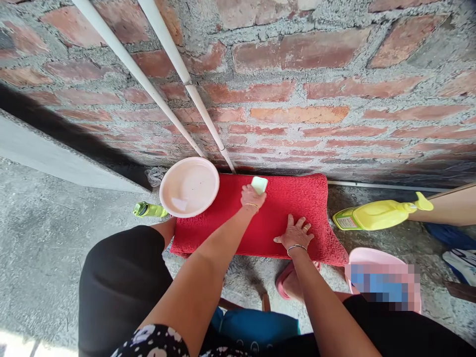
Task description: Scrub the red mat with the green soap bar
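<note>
– Left hand [253, 196] status?
– Closed on bar [259, 184], at 12 o'clock on red cloth [284, 198]. Right hand [297, 234] is spread flat, 4 o'clock from it.
– How should the step be done?
– Cloth should be pinned by the right hand; bar should be pressed flat and stroked evenly, passes overlapped.
– Axes?
– Cloth's long axis is laid 9-to-3. Bar's free end is pointed near 1; its near end is hidden, so long axis can't be told.
</note>
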Demonstrator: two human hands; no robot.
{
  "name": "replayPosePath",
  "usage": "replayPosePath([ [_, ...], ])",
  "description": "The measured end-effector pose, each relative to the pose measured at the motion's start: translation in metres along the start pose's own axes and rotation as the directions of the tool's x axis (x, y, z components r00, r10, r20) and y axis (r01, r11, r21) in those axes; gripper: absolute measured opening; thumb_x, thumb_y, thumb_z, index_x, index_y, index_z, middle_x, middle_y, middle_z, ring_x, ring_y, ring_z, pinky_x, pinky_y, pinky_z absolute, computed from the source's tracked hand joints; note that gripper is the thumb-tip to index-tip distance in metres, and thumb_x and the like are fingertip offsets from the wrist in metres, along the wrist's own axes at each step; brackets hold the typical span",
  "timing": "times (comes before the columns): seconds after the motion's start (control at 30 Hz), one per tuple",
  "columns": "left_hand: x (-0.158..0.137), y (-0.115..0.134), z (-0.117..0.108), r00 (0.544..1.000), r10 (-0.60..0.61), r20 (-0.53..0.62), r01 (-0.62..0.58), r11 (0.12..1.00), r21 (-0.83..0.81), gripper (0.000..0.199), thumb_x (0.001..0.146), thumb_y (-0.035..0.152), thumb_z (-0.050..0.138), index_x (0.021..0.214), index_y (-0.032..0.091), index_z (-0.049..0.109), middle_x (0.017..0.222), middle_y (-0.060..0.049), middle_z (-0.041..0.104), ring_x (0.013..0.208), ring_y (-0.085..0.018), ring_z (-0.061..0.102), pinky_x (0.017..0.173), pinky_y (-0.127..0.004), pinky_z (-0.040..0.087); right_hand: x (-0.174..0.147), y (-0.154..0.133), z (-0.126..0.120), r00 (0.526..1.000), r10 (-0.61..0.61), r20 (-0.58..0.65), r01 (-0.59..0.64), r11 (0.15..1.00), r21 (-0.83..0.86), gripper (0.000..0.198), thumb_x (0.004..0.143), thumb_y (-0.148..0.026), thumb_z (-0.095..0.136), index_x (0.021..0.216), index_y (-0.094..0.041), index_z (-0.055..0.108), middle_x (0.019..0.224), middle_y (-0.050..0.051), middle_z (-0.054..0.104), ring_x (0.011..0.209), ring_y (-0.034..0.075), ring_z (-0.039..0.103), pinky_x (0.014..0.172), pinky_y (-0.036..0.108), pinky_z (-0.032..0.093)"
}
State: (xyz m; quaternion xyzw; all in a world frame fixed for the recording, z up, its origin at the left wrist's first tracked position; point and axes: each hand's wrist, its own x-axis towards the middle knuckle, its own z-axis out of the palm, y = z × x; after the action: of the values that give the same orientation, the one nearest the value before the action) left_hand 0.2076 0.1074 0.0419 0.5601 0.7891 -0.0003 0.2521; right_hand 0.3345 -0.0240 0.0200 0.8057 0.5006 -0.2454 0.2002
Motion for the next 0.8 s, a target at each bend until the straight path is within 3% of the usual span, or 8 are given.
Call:
replayPosePath([
  [0.1,-0.025,0.009,0.013,0.984,0.135,0.113,-0.133,0.991,-0.026,0.066,0.074,0.056,0.065,0.126,0.020,0.046,0.135,-0.014,0.048,0.120,-0.028,0.053,0.096,-0.035,0.045,-0.001,-0.001,-0.002,1.000,0.002,0.006,-0.002,1.000,-0.002,0.116,0.061,-0.063,0.076,0.153,-0.027,0.016,0.158,0.024,0.010,0.141,0.046,0.018,0.101,0.060,0.030],
  [0.17,-0.033,0.001,0.012,0.982,0.141,0.126,-0.135,0.989,-0.051,0.066,0.075,0.057,0.065,0.126,0.021,0.046,0.135,-0.013,0.049,0.121,-0.027,0.052,0.097,-0.034,0.044,-0.002,0.000,-0.003,1.000,0.001,0.004,-0.001,1.000,-0.001,0.117,0.060,-0.064,0.077,0.153,-0.027,0.017,0.158,0.023,0.010,0.141,0.046,0.018,0.101,0.060,0.030],
  [0.3,-0.023,-0.040,-0.008,0.997,-0.047,0.062,0.050,0.997,-0.051,0.065,0.075,0.058,0.064,0.125,0.019,0.047,0.132,-0.015,0.051,0.118,-0.027,0.055,0.095,-0.034,0.045,-0.001,0.000,0.000,1.000,-0.001,-0.016,0.002,1.000,0.013,0.115,0.060,-0.059,0.079,0.153,-0.027,0.018,0.158,0.023,0.011,0.141,0.046,0.018,0.101,0.060,0.030],
  [0.4,-0.006,-0.069,-0.027,0.979,-0.202,-0.014,0.201,0.978,-0.049,0.063,0.077,0.056,0.063,0.123,0.017,0.047,0.131,-0.017,0.051,0.117,-0.028,0.057,0.093,-0.035,0.047,0.001,0.001,0.003,1.000,-0.006,-0.028,0.007,1.000,0.025,0.113,0.061,-0.056,0.079,0.153,-0.027,0.018,0.158,0.023,0.011,0.141,0.047,0.018,0.101,0.060,0.030],
  [0.53,0.004,-0.072,-0.032,0.966,-0.257,-0.039,0.256,0.966,-0.043,0.062,0.078,0.057,0.062,0.122,0.016,0.047,0.131,-0.018,0.052,0.117,-0.028,0.057,0.093,-0.036,0.047,0.002,0.001,0.004,1.000,-0.008,-0.025,0.009,1.000,0.029,0.117,0.058,-0.057,0.080,0.152,-0.027,0.017,0.157,0.024,0.011,0.141,0.047,0.017,0.100,0.062,0.029],
  [0.6,-0.004,-0.058,-0.021,0.978,-0.206,-0.034,0.206,0.979,-0.009,0.064,0.078,0.056,0.062,0.123,0.015,0.047,0.130,-0.017,0.052,0.115,-0.028,0.058,0.092,-0.036,0.048,0.001,0.000,0.003,1.000,-0.007,-0.020,0.007,1.000,0.028,0.119,0.056,-0.058,0.080,0.152,-0.027,0.017,0.157,0.024,0.010,0.141,0.047,0.017,0.100,0.062,0.029],
  [0.7,-0.031,-0.030,0.005,1.000,-0.021,0.016,0.020,0.998,0.053,0.065,0.076,0.054,0.064,0.124,0.014,0.047,0.129,-0.016,0.051,0.114,-0.028,0.057,0.089,-0.036,0.049,0.001,0.000,0.001,1.000,0.000,-0.011,0.000,0.999,0.032,0.122,0.053,-0.063,0.079,0.152,-0.027,0.018,0.157,0.025,0.009,0.141,0.047,0.017,0.100,0.063,0.028],
  [0.8,-0.058,-0.012,0.024,0.977,0.168,0.128,-0.176,0.983,0.049,0.065,0.074,0.053,0.065,0.125,0.017,0.048,0.131,-0.014,0.051,0.118,-0.028,0.054,0.089,-0.035,0.049,0.000,0.000,0.000,1.000,0.003,-0.009,-0.003,0.999,0.034,0.124,0.051,-0.068,0.078,0.151,-0.027,0.018,0.157,0.024,0.009,0.141,0.047,0.016,0.100,0.063,0.028],
])
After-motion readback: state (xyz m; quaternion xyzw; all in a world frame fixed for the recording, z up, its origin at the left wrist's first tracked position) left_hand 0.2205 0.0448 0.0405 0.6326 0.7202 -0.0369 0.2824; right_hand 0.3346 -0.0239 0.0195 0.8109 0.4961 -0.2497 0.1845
